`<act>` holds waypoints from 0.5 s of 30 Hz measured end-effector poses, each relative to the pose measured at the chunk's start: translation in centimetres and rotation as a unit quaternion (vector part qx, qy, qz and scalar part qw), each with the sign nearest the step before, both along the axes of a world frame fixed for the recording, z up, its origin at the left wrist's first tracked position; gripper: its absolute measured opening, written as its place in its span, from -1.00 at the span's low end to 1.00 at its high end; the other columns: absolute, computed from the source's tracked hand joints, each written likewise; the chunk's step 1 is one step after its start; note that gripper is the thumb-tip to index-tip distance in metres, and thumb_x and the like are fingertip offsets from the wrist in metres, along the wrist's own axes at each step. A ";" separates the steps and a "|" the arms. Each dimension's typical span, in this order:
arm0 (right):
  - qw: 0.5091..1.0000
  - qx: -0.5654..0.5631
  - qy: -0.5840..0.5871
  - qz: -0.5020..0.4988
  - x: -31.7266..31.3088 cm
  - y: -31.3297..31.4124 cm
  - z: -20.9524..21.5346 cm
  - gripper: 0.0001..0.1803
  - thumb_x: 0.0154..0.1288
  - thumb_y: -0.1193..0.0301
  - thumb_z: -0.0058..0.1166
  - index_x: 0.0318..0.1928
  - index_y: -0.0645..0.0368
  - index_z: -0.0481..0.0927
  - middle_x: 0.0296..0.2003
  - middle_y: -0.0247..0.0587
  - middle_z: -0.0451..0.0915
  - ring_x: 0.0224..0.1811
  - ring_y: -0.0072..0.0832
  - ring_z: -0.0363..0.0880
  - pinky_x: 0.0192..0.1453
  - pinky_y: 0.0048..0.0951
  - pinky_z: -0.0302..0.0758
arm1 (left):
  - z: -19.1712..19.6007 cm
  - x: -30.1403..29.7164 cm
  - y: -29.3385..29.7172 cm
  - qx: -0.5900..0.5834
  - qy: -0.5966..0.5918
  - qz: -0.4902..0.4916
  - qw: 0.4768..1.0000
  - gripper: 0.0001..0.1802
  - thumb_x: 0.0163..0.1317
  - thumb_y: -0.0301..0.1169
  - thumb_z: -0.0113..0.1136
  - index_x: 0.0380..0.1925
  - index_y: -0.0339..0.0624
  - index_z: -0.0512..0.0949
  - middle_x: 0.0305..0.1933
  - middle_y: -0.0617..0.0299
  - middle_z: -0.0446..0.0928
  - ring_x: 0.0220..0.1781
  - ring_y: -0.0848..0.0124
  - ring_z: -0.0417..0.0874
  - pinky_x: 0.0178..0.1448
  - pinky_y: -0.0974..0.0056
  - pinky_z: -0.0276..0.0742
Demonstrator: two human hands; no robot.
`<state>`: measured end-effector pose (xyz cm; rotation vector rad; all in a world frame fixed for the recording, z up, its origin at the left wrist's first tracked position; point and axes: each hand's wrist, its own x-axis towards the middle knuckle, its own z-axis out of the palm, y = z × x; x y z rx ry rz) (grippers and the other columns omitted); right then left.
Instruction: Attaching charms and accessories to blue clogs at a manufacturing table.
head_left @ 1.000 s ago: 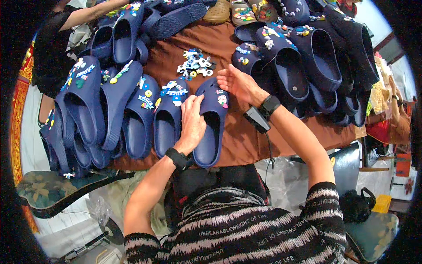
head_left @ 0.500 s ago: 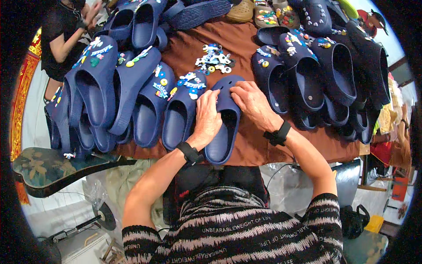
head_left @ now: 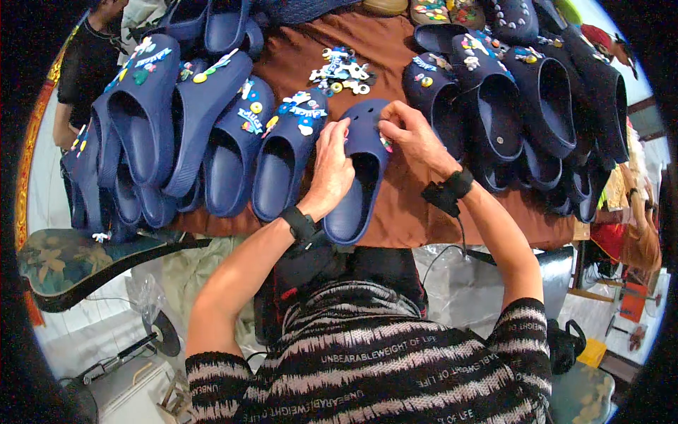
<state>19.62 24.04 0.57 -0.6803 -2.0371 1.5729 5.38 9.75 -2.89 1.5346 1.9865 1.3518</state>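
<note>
Smooth navy clog (head_left: pixel 364 134), round holey toe (head_left: pixel 364 112), left hand (head_left: pixel 332 172) grips it, right hand (head_left: pixel 418 143) is curled, can't tell if pinching.

A navy-blue slip-on clog (head_left: pixel 359 180) lies on the brown-covered desk (head_left: pixel 413 219), opening upward, between the left grip (head_left: pixel 333 168) and the right grip (head_left: pixel 417 138). The left grip touches the side of its upper. Its rounded toe, pierced by dark holes, reaches beyond both grips, pointing away from the person, angled slightly right. The open-backed heel extends nearer than either grip. A small colourful charm (head_left: pixel 385 143) shows at the upper's right edge, just beside the right grip, partly hidden.
</note>
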 end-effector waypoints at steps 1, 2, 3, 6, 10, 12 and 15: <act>1.000 -0.001 -0.007 0.021 0.0 -0.2 0.3 -0.83 0.41 0.41 0.10 -0.26 0.28 0.54 -0.44 -0.29 0.53 -0.39 -0.60 0.50 -0.31 -0.48 0.44 | 0.0 -0.3 -0.1 0.017 0.005 -0.003 1.000 -0.19 -0.10 -0.84 -0.03 0.29 -0.27 0.28 0.25 -0.08 0.31 0.28 0.00 0.37 0.43 0.08 0.27; 0.997 0.067 -0.043 0.012 0.8 -0.6 0.7 -0.80 0.41 0.37 0.10 -0.24 0.29 0.56 -0.42 -0.22 0.54 -0.36 -0.48 0.53 -0.23 -0.41 0.47 | 0.0 -0.2 0.1 0.019 -0.011 -0.013 1.000 -0.20 -0.11 -0.84 -0.03 0.27 -0.29 0.29 0.20 -0.08 0.33 0.25 0.00 0.39 0.41 0.08 0.28; 0.984 0.171 -0.057 -0.001 1.3 -0.6 0.4 -0.79 0.38 0.35 0.13 -0.21 0.28 0.59 -0.34 -0.11 0.55 -0.26 -0.31 0.56 -0.11 -0.34 0.49 | -0.2 -0.1 0.2 0.037 0.009 -0.013 0.999 -0.21 -0.12 -0.84 -0.04 0.26 -0.30 0.30 0.16 -0.07 0.34 0.22 0.02 0.41 0.39 0.08 0.30; 0.965 0.251 -0.073 0.002 1.9 -0.8 0.7 -0.78 0.35 0.36 0.16 -0.10 0.22 0.65 -0.25 -0.06 0.54 -0.14 -0.19 0.56 -0.01 -0.30 0.50 | 0.2 0.1 0.4 0.063 -0.009 -0.008 0.998 -0.21 -0.13 -0.85 -0.06 0.26 -0.31 0.30 0.14 -0.06 0.34 0.18 0.05 0.43 0.37 0.08 0.32; 0.964 0.260 -0.060 0.016 2.1 -1.0 0.5 -0.78 0.36 0.38 0.17 -0.06 0.21 0.63 -0.21 -0.09 0.52 -0.13 -0.24 0.55 0.01 -0.34 0.49 | 1.0 0.1 -0.2 -0.008 -0.062 -0.017 0.998 -0.17 -0.08 -0.82 -0.13 0.34 -0.25 0.25 0.31 -0.09 0.27 0.43 0.01 0.28 0.55 0.11 0.15; 0.976 0.209 -0.049 0.033 1.8 -0.8 0.4 -0.79 0.36 0.39 0.16 -0.06 0.21 0.58 -0.22 -0.16 0.50 -0.14 -0.33 0.54 -0.01 -0.39 0.49 | 1.1 0.0 -0.3 -0.018 -0.081 -0.012 0.997 -0.17 -0.07 -0.80 -0.11 0.35 -0.24 0.24 0.34 -0.11 0.25 0.45 0.00 0.25 0.57 0.10 0.12; 0.990 0.107 -0.072 0.062 1.5 -0.2 0.5 -0.83 0.37 0.41 0.14 -0.13 0.22 0.51 -0.24 -0.22 0.47 -0.15 -0.41 0.52 -0.03 -0.41 0.48 | 0.9 0.0 -0.3 -0.015 -0.081 -0.006 0.997 -0.17 -0.07 -0.81 -0.12 0.35 -0.24 0.24 0.35 -0.12 0.24 0.45 0.00 0.25 0.57 0.11 0.11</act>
